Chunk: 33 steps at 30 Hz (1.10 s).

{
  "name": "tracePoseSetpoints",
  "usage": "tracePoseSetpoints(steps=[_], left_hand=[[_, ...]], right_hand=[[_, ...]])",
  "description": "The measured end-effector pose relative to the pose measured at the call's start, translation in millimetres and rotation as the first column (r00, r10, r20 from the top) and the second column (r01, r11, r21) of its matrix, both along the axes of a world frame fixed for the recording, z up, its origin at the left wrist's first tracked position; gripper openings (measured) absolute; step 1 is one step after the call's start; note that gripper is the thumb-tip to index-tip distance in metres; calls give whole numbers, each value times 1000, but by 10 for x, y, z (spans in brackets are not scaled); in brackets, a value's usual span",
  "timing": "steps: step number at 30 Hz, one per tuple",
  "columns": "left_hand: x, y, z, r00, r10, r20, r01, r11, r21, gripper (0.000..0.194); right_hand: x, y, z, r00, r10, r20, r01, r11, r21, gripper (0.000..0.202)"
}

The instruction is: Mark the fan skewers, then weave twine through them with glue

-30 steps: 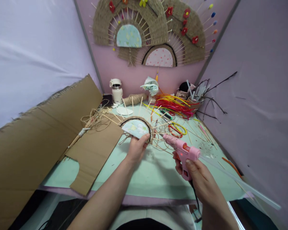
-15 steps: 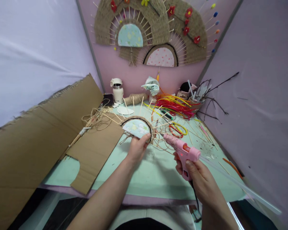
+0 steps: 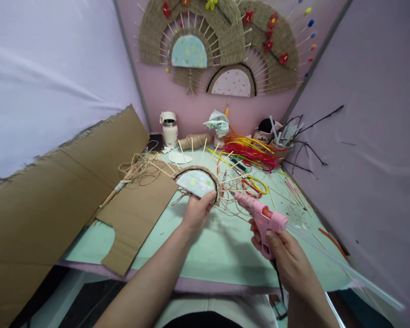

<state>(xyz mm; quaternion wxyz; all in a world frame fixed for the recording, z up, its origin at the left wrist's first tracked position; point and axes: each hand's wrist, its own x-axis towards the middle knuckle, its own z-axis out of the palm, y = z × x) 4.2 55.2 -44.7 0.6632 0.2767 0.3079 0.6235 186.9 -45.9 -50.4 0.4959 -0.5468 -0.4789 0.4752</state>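
Note:
My left hand [image 3: 198, 210] pinches the lower right corner of a half-round woven fan piece [image 3: 197, 181]. Pale floral cloth covers its middle, a dark cord and twine run around the curve, and thin sticks fan outward from it. My right hand [image 3: 280, 246] is wrapped around the handle of a pink glue gun [image 3: 263, 218], whose nozzle points left at the sticks on the fan's right side. A long clear glue stick [image 3: 348, 266] juts from the gun's back. Loose twine lies by the nozzle; whether the tip touches a stick I cannot tell.
Cardboard sheets [image 3: 140, 205] stand and lie at left, with a stick bundle [image 3: 123, 182] on top. Behind are a white bottle [image 3: 170, 132], a twine roll [image 3: 194, 140], colourful pipe cleaners [image 3: 249, 150] and a pot of branches [image 3: 283, 146]. Finished fans [image 3: 191, 27] hang on the back wall.
The whole view has shifted slightly, so things appear a little further right. Both hands keep their holds on the fan and the glue gun, with hardly any movement between them.

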Motion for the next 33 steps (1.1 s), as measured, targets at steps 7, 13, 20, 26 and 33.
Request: tracePoseSetpoints(steps=[7, 13, 20, 26, 33], left_hand=[[3, 6, -26, 1000, 13, 12, -13, 1000, 2, 34], [3, 13, -44, 1000, 1, 4, -1, 1000, 20, 32], [4, 12, -47, 1000, 23, 3, -23, 1000, 3, 36], [4, 4, -22, 1000, 27, 6, -27, 1000, 4, 36], [-24, 18, 28, 998, 30, 57, -29, 999, -17, 38]], right_hand=[[-18, -3, 34, 1000, -23, -15, 22, 1000, -10, 48], [-8, 1, 1, 999, -25, -34, 24, 1000, -11, 47], [-19, 12, 48, 999, -44, -17, 44, 998, -41, 54], [-5, 7, -6, 997, -51, 59, 54, 997, -50, 55], [478, 37, 40, 913, -198, 356, 197, 980, 38, 48]])
